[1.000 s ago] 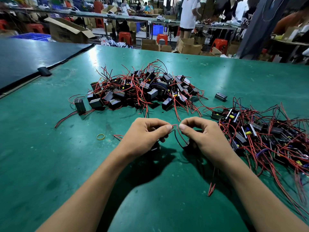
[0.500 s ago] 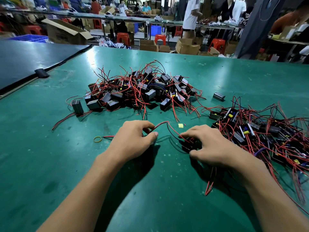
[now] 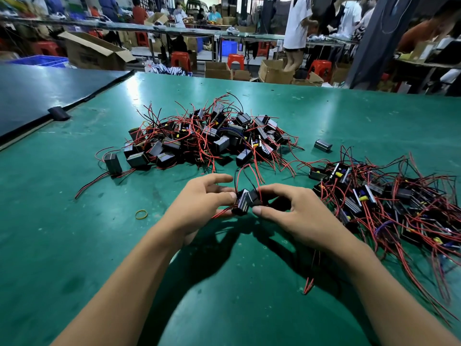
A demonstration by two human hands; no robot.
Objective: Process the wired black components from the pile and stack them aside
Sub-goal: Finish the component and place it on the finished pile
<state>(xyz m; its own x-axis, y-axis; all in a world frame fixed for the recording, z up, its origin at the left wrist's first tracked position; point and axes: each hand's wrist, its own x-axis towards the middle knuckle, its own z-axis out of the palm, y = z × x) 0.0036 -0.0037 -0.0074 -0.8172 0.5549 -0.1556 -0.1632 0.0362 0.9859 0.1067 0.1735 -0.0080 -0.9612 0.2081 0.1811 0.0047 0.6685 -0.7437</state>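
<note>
On the green table my left hand (image 3: 199, 203) and my right hand (image 3: 291, 213) meet over two small black box components. The left one (image 3: 240, 203) is pinched by my left thumb and fingers, the right one (image 3: 254, 197) by my right thumb and fingers. The two touch side by side, and red and black wires loop up from them. A heap of wired black components (image 3: 207, 138) lies behind my hands. A second spread of components with red wires (image 3: 389, 203) covers the table at my right.
A yellow rubber band (image 3: 141, 214) lies left of my left hand. One loose black box (image 3: 323, 145) sits between the two heaps and another (image 3: 113, 163) at the left. A dark mat (image 3: 50, 88) borders the far left. People, boxes and stools fill the background.
My hands lay flat on the table pulling a red wire apart half a second ago. Now they are lifted and brought together, each holding a black component, wires looping above.
</note>
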